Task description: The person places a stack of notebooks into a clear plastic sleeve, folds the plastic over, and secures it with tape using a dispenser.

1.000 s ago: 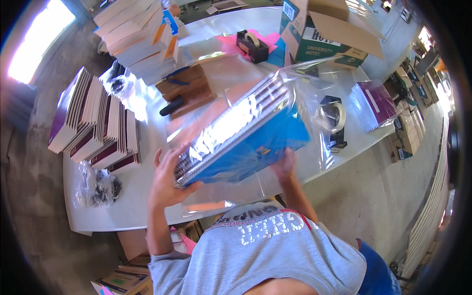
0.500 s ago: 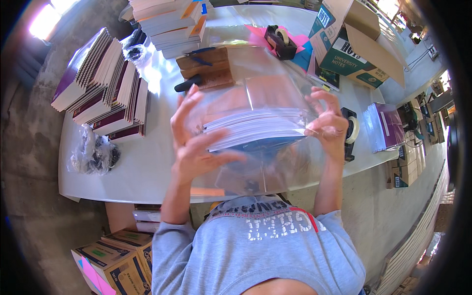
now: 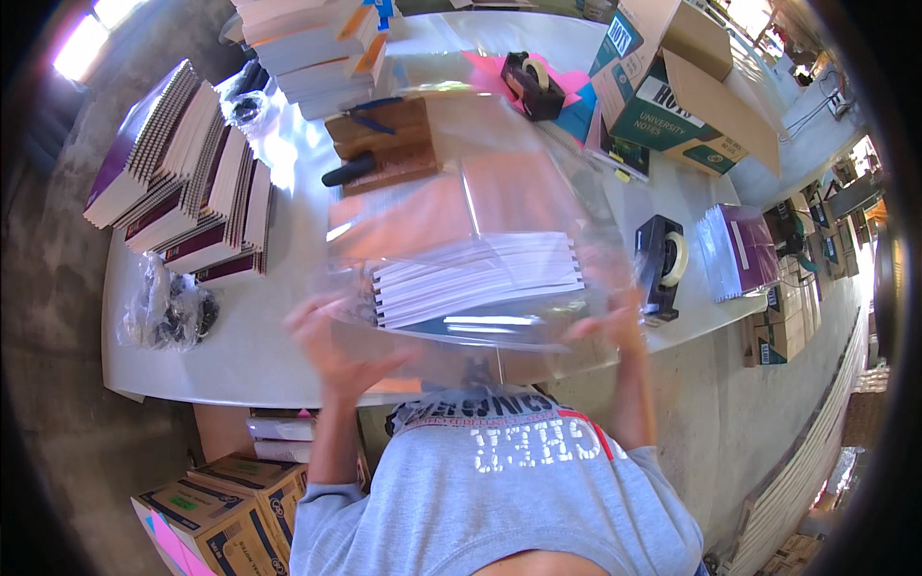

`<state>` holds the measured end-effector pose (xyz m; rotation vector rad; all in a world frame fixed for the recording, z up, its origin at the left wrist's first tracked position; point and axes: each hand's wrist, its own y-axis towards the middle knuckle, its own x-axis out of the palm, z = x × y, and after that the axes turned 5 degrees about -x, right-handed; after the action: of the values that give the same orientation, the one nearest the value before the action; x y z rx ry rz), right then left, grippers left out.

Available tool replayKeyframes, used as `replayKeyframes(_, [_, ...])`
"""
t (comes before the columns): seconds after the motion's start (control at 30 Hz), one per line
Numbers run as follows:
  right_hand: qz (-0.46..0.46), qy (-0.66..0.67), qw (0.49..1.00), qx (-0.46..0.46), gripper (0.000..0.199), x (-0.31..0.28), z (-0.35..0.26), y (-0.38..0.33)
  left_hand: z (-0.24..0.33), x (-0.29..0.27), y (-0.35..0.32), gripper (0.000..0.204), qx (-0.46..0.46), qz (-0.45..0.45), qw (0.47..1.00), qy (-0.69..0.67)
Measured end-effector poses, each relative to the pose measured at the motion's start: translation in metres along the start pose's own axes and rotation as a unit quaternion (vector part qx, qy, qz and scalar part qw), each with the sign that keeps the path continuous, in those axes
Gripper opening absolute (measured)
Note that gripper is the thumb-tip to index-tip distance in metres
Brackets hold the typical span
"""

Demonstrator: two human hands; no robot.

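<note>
A stack of spiral-bound notebooks (image 3: 480, 274) lies in front of me with its page edges toward me, under loose clear plastic film (image 3: 403, 216). At the stack's near left corner is my left hand (image 3: 336, 346), blurred, its thumb stretched away from the fingers along the film's near edge. My right hand (image 3: 615, 317) is at the near right corner, thumb toward the stack. Motion and film smear its fingers, so whether it pinches the film cannot be seen. Beyond the stack, a brown wooden block (image 3: 389, 139) carries blue-handled pliers (image 3: 370, 117) and a black-handled tool (image 3: 349, 173).
Purple-covered notebooks (image 3: 192, 182) and crumpled plastic (image 3: 168, 307) are at left. Thick books (image 3: 312, 58) rise at the back. Tape dispensers stand at right (image 3: 659, 264) and back (image 3: 533, 86). Open carton (image 3: 672, 106) and wrapped purple notebooks (image 3: 744, 252) occupy the right side.
Both hands have come down toward me from raised positions beside the stack to its near corners. The film has come down with them and now lies lower over the notebooks.
</note>
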<state>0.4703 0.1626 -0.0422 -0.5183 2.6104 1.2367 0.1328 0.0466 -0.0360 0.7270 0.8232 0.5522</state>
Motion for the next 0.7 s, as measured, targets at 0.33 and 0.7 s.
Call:
replayKeyframes(0.33, [-0.07,-0.1,0.992,-0.009,0.06,0.03,-0.019,0.02,-0.011,0.027,-0.012,0.064,0.035,-0.038,0.998,-0.041])
replayKeyframes(0.7, [-0.422,-0.21,0.882,0.009,0.087,0.014,-0.047,0.088,0.007,0.008,0.075,0.073,0.181,-0.344,0.921,0.002])
